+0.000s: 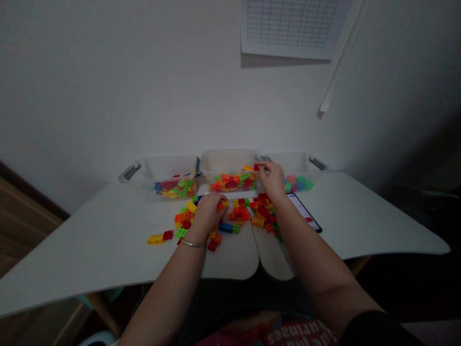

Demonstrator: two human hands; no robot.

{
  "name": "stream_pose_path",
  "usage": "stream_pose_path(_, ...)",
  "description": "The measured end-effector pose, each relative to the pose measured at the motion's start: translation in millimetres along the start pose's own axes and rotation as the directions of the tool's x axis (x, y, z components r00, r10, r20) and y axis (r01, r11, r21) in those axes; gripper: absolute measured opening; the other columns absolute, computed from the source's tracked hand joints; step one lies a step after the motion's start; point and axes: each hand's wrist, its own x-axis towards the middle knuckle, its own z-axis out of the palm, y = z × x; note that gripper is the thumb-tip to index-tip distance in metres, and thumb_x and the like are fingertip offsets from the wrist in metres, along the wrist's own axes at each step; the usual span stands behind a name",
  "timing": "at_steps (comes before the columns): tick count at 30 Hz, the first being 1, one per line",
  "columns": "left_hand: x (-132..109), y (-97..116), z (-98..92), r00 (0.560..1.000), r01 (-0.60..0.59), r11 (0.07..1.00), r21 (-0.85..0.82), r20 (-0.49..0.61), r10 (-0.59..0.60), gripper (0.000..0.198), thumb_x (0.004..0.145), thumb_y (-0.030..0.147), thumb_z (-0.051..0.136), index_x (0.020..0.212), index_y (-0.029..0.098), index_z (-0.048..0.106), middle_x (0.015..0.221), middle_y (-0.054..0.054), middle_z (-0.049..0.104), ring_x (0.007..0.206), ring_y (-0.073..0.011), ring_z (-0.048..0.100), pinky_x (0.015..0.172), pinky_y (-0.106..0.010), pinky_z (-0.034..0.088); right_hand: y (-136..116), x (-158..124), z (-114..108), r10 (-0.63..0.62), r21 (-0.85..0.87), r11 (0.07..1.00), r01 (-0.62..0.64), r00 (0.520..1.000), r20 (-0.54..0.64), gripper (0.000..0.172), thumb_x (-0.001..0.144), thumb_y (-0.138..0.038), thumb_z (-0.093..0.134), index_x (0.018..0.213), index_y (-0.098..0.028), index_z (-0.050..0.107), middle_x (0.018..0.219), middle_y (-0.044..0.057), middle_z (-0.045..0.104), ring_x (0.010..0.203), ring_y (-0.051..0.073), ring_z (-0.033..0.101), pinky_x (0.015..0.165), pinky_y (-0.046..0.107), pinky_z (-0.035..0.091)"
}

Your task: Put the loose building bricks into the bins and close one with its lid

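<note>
My left hand [209, 210] is closed, its fingertips around an orange and yellow toy building brick [224, 204] above the loose pile. My right hand [272, 179] pinches a red toy building brick [256, 166] at the right front rim of the middle clear bin [230, 156]. A yellow brick [248, 167] shows right beside the red one; whether they are joined, I cannot tell. Inside the middle bin lie orange, red and green bricks [232, 180]. Loose bricks [262, 211] in several colours spread over the table below both hands, partly hidden by the left hand and right forearm.
On the left stands a clear bin [153, 168] of mixed small pieces; the right clear bin [293, 161] holds round coloured pieces [298, 183]. A phone [306, 215] lies by my right forearm. The white table [118, 250] meets the wall behind, where a printed sheet [288, 29] hangs.
</note>
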Motion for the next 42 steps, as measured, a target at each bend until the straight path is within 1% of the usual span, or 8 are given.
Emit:
stream_pose_path(5,1.7,2.1,-2.1,1.000,0.000,1.000,-0.022,-0.013,0.000,0.015,0.080,0.021,0.064,0.094,0.019,0.062,0.098,-0.007,0.067,0.095,-0.0247,0.061,0.086,-0.039,0.047,-6.0,-4.1,-0.1,-0.075,-0.152,0.985,0.085,0.995,0.072,0.029,0.089,-0.026,0.047,0.107,-0.017,0.069,0.104,0.011,0.071,0.101,0.028,0.056,0.095,0.046,0.039)
stream_pose_path(10,2.2,3.9,-3.2,1.000,-0.001,1.000,-0.031,-0.009,0.000,0.014,0.080,0.021,0.064,0.094,0.018,0.062,0.097,-0.008,0.067,0.094,-0.0243,0.061,0.085,-0.038,0.047,-9.7,-8.5,0.8,-0.083,-0.184,0.977,0.109,0.986,0.143,0.030,0.091,-0.028,0.044,0.099,-0.016,0.071,0.103,0.014,0.070,0.111,0.030,0.049,0.100,0.049,0.035)
stream_pose_path(15,2.5,3.5,-2.2,1.000,0.005,0.999,-0.053,-0.014,-0.005,0.016,0.080,0.019,0.064,0.096,0.019,0.061,0.100,-0.007,0.068,0.096,-0.0237,0.061,0.086,-0.038,0.048,-6.5,-11.9,2.1,-0.115,-0.182,0.973,0.141,0.983,0.145,0.029,0.089,-0.028,0.048,0.104,-0.014,0.069,0.106,0.014,0.069,0.112,0.031,0.047,0.100,0.049,0.037)
stream_pose_path(21,2.7,4.4,-2.1,0.999,0.011,0.994,-0.105,-0.033,-0.015,0.023,0.078,0.017,0.064,0.101,0.018,0.060,0.103,-0.007,0.068,0.099,-0.0239,0.062,0.089,-0.038,0.048,-11.4,-19.7,0.7,-0.104,-0.074,0.991,0.111,0.989,0.103,0.044,0.083,-0.025,0.052,0.124,-0.010,0.055,0.123,0.018,0.060,0.125,0.033,0.042,0.106,0.052,0.033)
stream_pose_path(26,3.3,7.1,-2.9,0.996,0.042,0.993,-0.112,-0.069,-0.050,0.038,0.079,0.019,0.065,0.116,0.017,0.056,0.104,-0.009,0.068,0.096,-0.0239,0.062,0.087,-0.039,0.049,-38.9,-50.6,-2.8,-0.143,0.109,0.984,0.143,0.990,-0.007,0.041,0.086,-0.022,0.044,0.126,-0.018,0.050,0.124,0.014,0.059,0.121,0.027,0.049,0.107,0.050,0.034)
stream_pose_path(30,3.4,9.8,-4.5,0.993,0.056,0.992,-0.117,-0.096,-0.067,0.046,0.080,0.021,0.065,0.123,0.017,0.053,0.103,-0.009,0.067,0.094,-0.0236,0.063,0.087,-0.038,0.050,-55.4,-83.0,5.5,-0.159,0.258,0.956,0.137,0.985,0.066,0.038,0.084,-0.022,0.048,0.122,-0.018,0.051,0.119,0.013,0.061,0.114,0.024,0.054,0.101,0.043,0.043)
stream_pose_path(33,3.3,10.0,-5.0,0.994,0.048,0.994,-0.096,-0.090,-0.057,0.045,0.080,0.022,0.065,0.123,0.017,0.054,0.105,-0.009,0.067,0.096,-0.0245,0.062,0.088,-0.038,0.050,-54.2,-96.7,16.1,-0.136,0.284,0.955,0.088,0.979,0.154,0.035,0.082,-0.023,0.052,0.117,-0.018,0.053,0.116,0.013,0.062,0.111,0.025,0.056,0.098,0.042,0.045)
stream_pose_path(42,2.2,8.3,-0.5,0.998,-0.039,0.994,-0.101,-0.054,0.034,0.044,0.081,0.023,0.066,0.123,0.019,0.053,0.107,-0.008,0.066,0.100,-0.0231,0.061,0.091,-0.038,0.049,-35.3,-100.2,34.5,-0.006,0.369,0.924,-0.104,0.959,0.285,0.022,0.081,-0.024,0.057,0.103,-0.020,0.058,0.104,0.008,0.066,0.100,0.020,0.062,0.092,0.039,0.049)
